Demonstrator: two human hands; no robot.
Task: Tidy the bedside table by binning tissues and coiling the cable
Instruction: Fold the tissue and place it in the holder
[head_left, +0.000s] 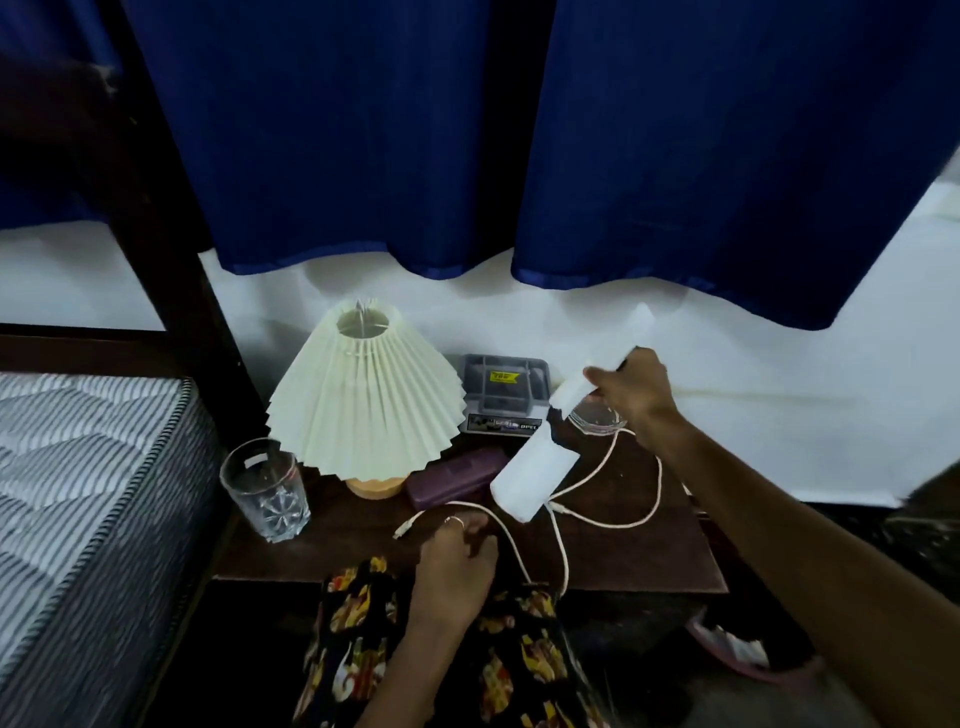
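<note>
The white cable (561, 540) loops across the dark surface's (623, 556) front right, pinched by the left hand's (457, 551) grip; the right hand (634, 389) grips a white tissue (530, 478). Lamp (363, 395) and glass (265, 488) stand left; blue curtain (467, 130) behind.

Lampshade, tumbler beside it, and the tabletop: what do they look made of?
The lampshade looks like cream paper or stiff fabric, matte, folded in sharp pleats; which one is unclear. The tumbler seems clear glass: see-through, with a cut star pattern in its base. The bedside table looks like dark wood with a dull brown finish, though the dim light leaves laminate possible.
</note>
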